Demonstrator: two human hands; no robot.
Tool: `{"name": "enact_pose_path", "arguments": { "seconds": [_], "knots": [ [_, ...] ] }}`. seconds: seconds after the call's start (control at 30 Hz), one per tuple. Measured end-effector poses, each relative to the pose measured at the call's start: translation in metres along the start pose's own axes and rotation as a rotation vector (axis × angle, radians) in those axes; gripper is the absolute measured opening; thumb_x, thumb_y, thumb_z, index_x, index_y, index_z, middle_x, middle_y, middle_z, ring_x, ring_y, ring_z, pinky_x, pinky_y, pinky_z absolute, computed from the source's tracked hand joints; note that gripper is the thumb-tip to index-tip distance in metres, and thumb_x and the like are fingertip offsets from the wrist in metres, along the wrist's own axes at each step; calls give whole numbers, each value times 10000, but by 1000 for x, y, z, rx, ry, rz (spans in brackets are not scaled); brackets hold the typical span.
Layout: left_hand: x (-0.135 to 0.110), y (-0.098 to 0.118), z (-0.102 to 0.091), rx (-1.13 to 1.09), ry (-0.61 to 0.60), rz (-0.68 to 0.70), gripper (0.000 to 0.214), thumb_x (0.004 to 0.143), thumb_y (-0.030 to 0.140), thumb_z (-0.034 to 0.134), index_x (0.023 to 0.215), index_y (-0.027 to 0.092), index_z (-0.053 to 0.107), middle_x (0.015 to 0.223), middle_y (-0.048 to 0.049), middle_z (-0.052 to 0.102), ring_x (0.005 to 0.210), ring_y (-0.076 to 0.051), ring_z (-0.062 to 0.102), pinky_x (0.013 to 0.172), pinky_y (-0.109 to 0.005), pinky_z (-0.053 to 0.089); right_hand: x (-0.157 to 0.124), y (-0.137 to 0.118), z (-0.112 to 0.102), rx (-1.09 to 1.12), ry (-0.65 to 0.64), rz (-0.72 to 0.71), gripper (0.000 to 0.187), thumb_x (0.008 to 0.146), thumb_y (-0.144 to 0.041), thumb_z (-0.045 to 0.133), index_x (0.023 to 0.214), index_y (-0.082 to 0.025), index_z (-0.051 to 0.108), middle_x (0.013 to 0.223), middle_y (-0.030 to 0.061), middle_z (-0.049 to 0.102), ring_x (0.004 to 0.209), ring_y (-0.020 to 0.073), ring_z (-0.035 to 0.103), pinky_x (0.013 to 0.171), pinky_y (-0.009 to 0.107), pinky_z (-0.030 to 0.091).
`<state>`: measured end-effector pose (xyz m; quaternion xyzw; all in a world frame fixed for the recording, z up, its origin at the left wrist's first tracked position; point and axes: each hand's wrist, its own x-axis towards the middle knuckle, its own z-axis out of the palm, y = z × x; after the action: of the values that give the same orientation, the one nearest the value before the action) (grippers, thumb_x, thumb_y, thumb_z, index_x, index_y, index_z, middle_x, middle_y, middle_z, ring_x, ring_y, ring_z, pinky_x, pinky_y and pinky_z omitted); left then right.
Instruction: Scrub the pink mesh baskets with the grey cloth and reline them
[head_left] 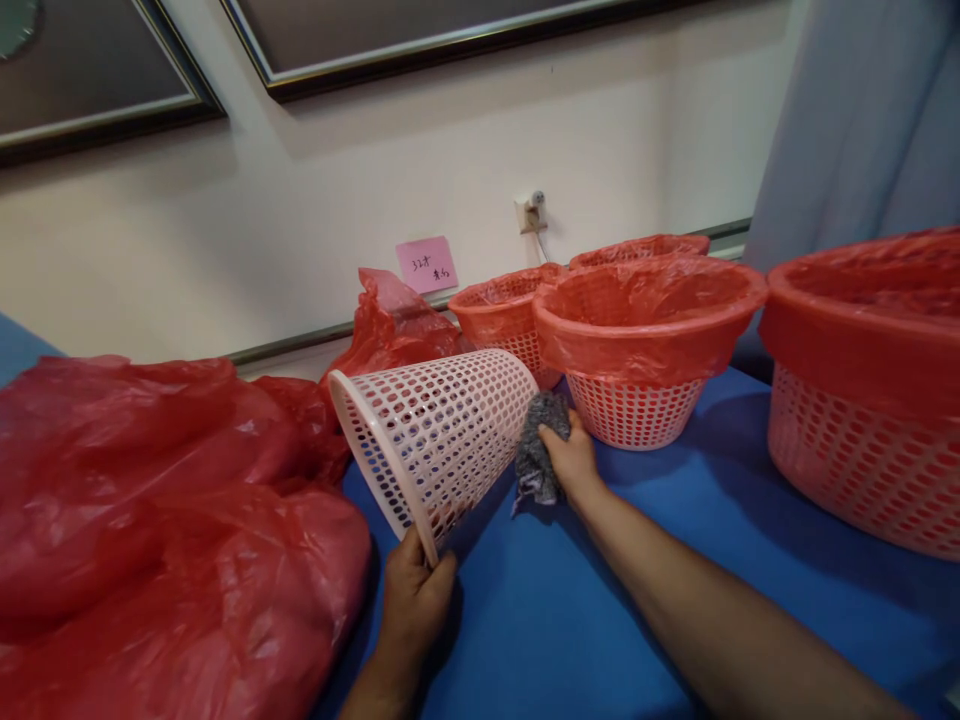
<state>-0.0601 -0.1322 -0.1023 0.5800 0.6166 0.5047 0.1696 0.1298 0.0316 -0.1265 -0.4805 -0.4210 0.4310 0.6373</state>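
Observation:
A pale pink perforated plastic wastebasket (457, 420) is tilted on its side, its mouth facing left. My left hand (416, 590) grips its rim at the lower front, thumb outside and fingers partly hidden by the rim. In my right hand (570, 450) is a bunched grey cloth (541, 450), pressed against or close beside the basket's base; whether it touches cannot be made out. Just beyond my right hand stands another basket (637, 405), upright and lined with a red plastic bag (649, 345).
Blue cloth (517, 620) covers the surface. Large red plastic bags (172, 540) pile up at left. More red-lined baskets stand behind and at right, including a big near one (862, 440). On the wall are a pink note (427, 264), a socket (532, 215) and picture frames.

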Motion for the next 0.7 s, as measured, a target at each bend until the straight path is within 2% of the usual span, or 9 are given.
{"name": "enact_pose_path", "arguments": {
  "seconds": [0.1,0.2,0.27,0.3,0.4,0.5,0.57,0.63,0.7],
  "knots": [
    [4,2,-1,53,-66,42,455,729,199,584,1158,150,730,1166,-109,770,1106,-317,713,998,-453,561,-33,-21,-3,-102,-186,-404,491,793,-338,660,1264,-208,610,1173,107,692,1076,259,663,997,445,536],
    [4,8,-1,126,-132,76,271,761,250,628,981,167,763,1014,-94,797,933,-296,744,834,-396,614,-72,-43,-10,-131,-529,-901,572,786,-296,672,1347,-245,571,1270,122,621,1123,265,647,945,410,571],
    [3,13,0,145,-163,105,193,780,304,658,876,175,764,897,-80,798,804,-268,738,737,-354,616,-87,-50,-13,-104,-657,-1064,617,768,-307,688,1369,-269,553,1264,116,611,1071,259,660,847,380,603],
    [2,15,0,139,-176,122,197,799,323,656,869,176,767,887,-78,797,800,-263,735,742,-348,615,-88,-50,-13,-94,-658,-1076,625,765,-313,691,1373,-274,550,1263,113,611,1063,258,662,834,378,606],
    [1,20,2,99,-186,148,280,881,326,590,1028,180,780,1061,-91,790,1022,-290,723,941,-402,585,-64,-43,-12,-100,-418,-846,559,792,-310,668,1341,-255,577,1271,114,634,1131,266,649,964,429,565],
    [2,19,1,118,-176,144,325,897,296,561,1129,199,769,1151,-93,773,1159,-306,686,1058,-465,523,-17,-27,-10,-93,-64,-349,447,806,-342,638,1233,-213,628,1148,101,709,1059,264,676,1004,473,533],
    [4,15,1,151,-187,134,319,877,269,558,1098,207,779,1098,-84,785,1109,-297,707,1034,-463,541,6,-18,-10,-43,48,-66,429,789,-369,625,1181,-196,636,1042,77,740,936,251,697,926,460,566],
    [7,13,0,204,-212,130,331,845,231,550,1078,213,784,1056,-75,791,1052,-285,723,1003,-444,560,12,-17,-10,-18,53,9,448,781,-380,625,1185,-188,633,1027,75,744,904,251,699,898,456,575],
    [9,12,0,272,-242,131,381,802,185,537,1095,220,779,1051,-74,789,1043,-283,722,992,-434,565,-2,-22,-11,-62,-22,-172,486,789,-366,642,1244,-195,623,1130,100,719,1007,267,688,966,473,549]
  ]
}}
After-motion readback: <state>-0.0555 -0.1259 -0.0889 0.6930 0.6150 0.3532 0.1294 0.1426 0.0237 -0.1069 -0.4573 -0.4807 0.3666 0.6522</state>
